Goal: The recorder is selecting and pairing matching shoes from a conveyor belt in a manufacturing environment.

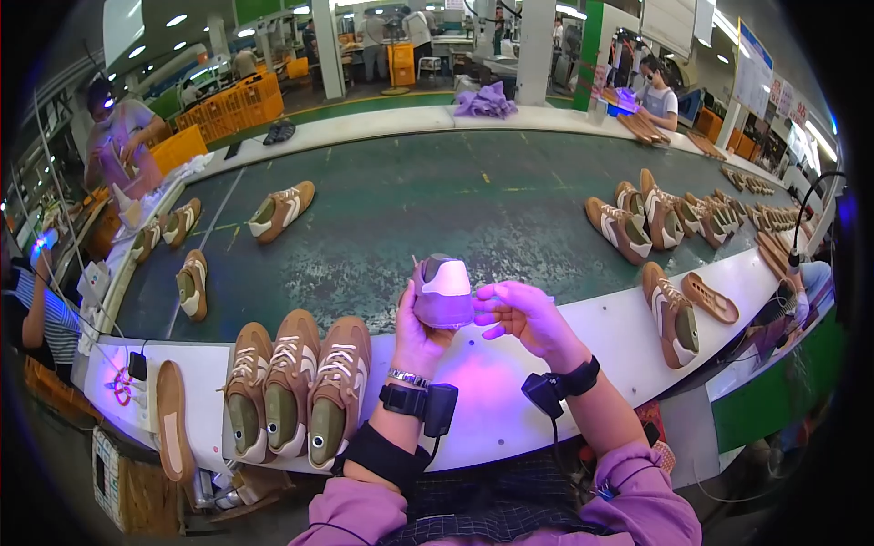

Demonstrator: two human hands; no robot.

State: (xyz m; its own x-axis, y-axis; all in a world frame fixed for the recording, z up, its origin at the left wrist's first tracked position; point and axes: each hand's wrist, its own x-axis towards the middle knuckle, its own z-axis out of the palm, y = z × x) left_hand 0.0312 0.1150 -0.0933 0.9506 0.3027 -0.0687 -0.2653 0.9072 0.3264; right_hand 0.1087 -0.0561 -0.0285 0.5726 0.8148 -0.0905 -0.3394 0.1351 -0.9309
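A brown sneaker with a pale heel patch is raised above the white ledge, its heel toward me under violet light. My left hand grips it from the left side and below. Close to the shoe's right side is my right hand, its fingers apart and slightly curled; the fingertips come near the heel, and I cannot tell whether they touch it. On the ledge left of my hands stand several brown sneakers with white laces and green lasts inside. A loose shoe sole lies left of them.
The green conveyor belt carries sneakers at left and a cluster at right. On the right ledge are another sneaker and a sole. Co-workers sit at far left and far right. Purple cloth lies on the far ledge.
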